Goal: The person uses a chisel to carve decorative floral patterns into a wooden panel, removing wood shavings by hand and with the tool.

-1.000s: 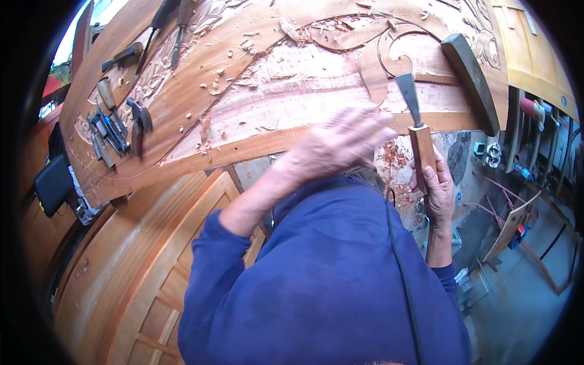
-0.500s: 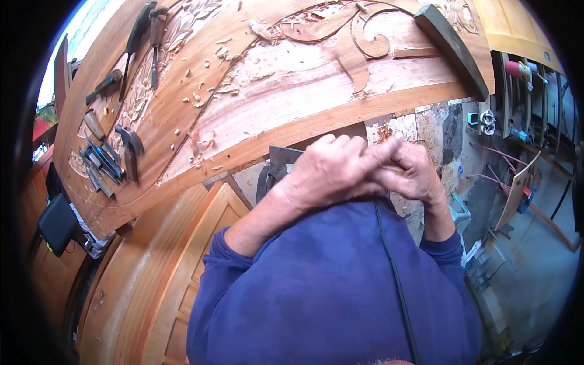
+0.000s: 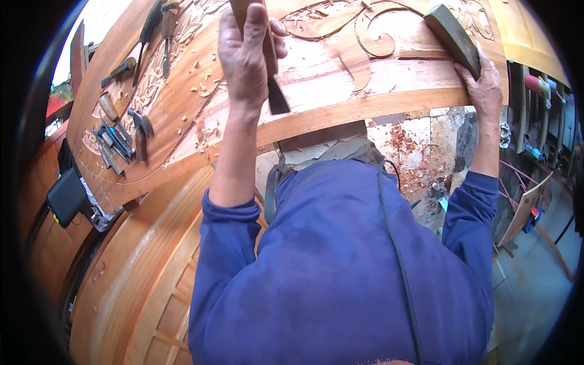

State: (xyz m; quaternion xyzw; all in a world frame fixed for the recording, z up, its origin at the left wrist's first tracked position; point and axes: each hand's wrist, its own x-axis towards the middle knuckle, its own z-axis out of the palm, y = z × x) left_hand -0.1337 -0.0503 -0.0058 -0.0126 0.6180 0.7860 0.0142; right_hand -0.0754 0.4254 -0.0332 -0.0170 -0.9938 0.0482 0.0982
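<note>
My left hand (image 3: 243, 70) is raised over the carved wooden panel (image 3: 347, 115), closed around a wide flat chisel. The chisel (image 3: 278, 97) has a wooden handle, and its dark blade points down toward the panel's near edge. At the panel's right end, my right hand (image 3: 485, 85) grips the near end of a long dark wooden block (image 3: 451, 38). Its fingers lie along the block's right side, with the thumb on the left. Scrolls in relief (image 3: 374, 42) stand out on the pale cut wood between my hands.
Several carving tools (image 3: 114, 143) lie in a cluster at the panel's left end, beside a small hammer (image 3: 141, 131). Further chisels (image 3: 165, 52) rest beyond them. Shavings dot the panel and the floor (image 3: 420, 152). A panelled wooden door (image 3: 164, 304) stands below left.
My hands were together in front of my body with the chisel. They have parted: the left lifted the chisel over the panel, and the right reached out and took hold of the block.
</note>
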